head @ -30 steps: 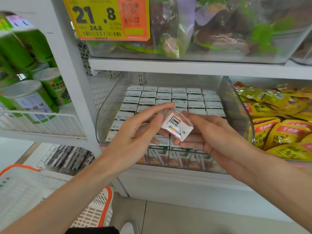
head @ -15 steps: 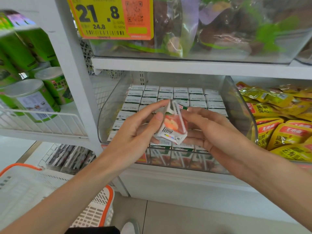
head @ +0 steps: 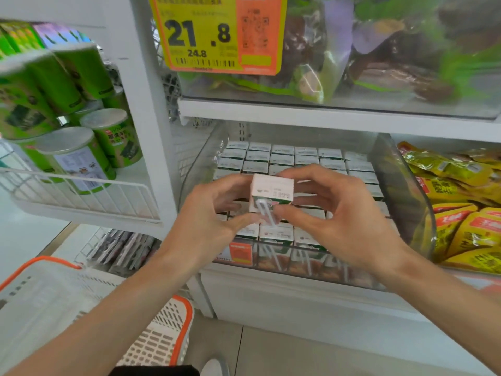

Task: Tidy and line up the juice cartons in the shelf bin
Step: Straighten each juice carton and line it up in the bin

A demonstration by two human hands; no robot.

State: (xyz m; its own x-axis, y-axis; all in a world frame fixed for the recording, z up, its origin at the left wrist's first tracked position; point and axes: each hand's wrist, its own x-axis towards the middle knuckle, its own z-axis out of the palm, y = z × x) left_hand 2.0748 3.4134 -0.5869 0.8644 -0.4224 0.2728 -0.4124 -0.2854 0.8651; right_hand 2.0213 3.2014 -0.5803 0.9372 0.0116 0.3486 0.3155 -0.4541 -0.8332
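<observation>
- Two hands, left hand (head: 214, 221) and right hand (head: 341, 221), fingers pinching the juice carton (head: 272, 189) upright above the shelf bin (head: 398, 185).
- Lower it straight, square to the 6 o'clock rows (head: 276, 234).

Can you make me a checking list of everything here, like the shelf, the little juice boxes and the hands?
Surface: a white shelf carries a clear bin.
Job's things: rows of juice cartons stand in the bin; one held carton is above them, upright, with its straw side toward the camera.
Clutter: nothing seen.
Hands: the left hand and the right hand both grip the held carton from its sides.
Cables: nothing seen.
Surroundings: green canisters to the left, yellow packets to the right, a yellow price tag above, and a white basket with an orange rim below left.
</observation>
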